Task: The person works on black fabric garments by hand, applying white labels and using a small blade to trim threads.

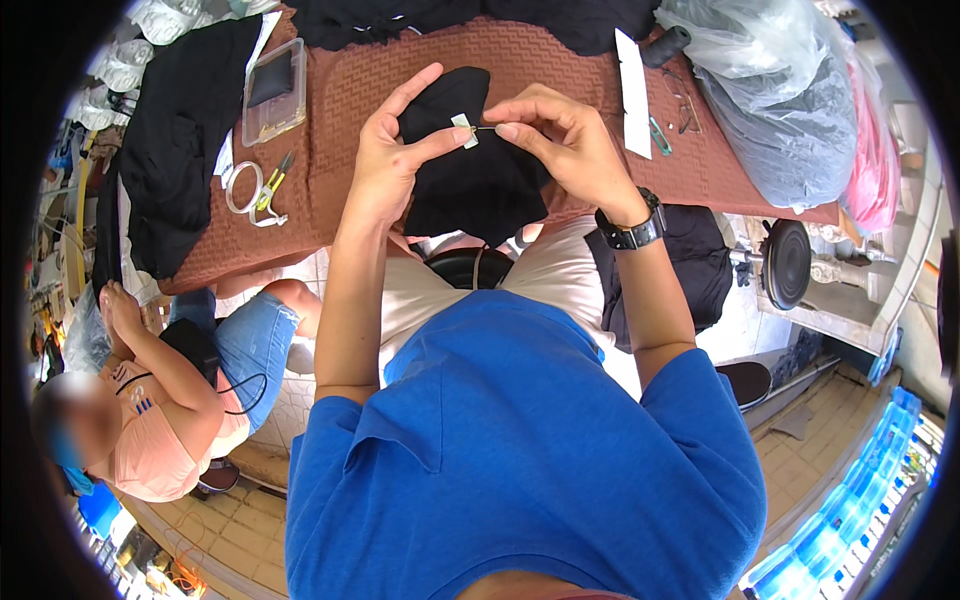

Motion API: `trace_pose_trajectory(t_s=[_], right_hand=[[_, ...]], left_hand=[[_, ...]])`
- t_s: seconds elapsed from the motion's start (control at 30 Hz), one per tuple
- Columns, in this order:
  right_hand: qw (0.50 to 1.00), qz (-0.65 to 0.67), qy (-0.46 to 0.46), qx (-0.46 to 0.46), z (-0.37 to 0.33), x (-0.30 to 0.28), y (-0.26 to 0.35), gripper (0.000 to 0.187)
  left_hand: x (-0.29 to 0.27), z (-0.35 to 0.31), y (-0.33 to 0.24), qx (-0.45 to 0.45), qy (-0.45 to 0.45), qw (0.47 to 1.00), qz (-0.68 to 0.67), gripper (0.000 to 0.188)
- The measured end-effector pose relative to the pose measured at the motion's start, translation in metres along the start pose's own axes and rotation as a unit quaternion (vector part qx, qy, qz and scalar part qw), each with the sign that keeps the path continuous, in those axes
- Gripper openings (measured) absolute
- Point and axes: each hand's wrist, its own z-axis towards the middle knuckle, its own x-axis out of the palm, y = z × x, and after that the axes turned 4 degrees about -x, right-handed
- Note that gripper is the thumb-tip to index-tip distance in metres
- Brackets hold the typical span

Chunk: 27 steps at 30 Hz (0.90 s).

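A piece of black cloth point(475, 190) hangs between my hands at the near edge of the table. My left hand point(392, 155) grips its left side, thumb pressed on a small pale label point(463, 126) and index finger stretched upward. From the right, my right hand point(565, 135) pinches a thin needle point(485, 128) between thumb and fingertips. The needle's far end meets the cloth beside the label and my left thumb. Whether it passes through the label, I cannot tell.
A brown cloth covers the table point(340, 190). Yellow thread snips point(273, 185), a tape roll point(243, 188) and a clear plastic box point(275, 92) lie left. A black thread spool point(667, 46) and filled plastic bags point(775, 100) stand right. Another person point(170, 400) sits at left.
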Motion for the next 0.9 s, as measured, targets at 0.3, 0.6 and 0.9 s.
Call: trace_pose_trajectory(t_s=[0.3, 0.6, 0.9], right_hand=[[0.975, -0.189, -0.013, -0.113, 0.006, 0.010, 0.021, 0.012], [0.963, -0.182, -0.015, -0.196, 0.017, 0.014, 0.033, 0.007], [0.968, 0.083, -0.071, -0.224, 0.001, 0.003, 0.115, 0.006]], left_hand=[[0.008, 0.001, 0.004, 0.047, -0.041, 0.994, 0.090, 0.072], [0.008, 0.006, 0.008, 0.065, -0.044, 0.982, 0.170, 0.073], [-0.011, 0.014, 0.027, 0.092, -0.104, 0.954, 0.265, 0.073]])
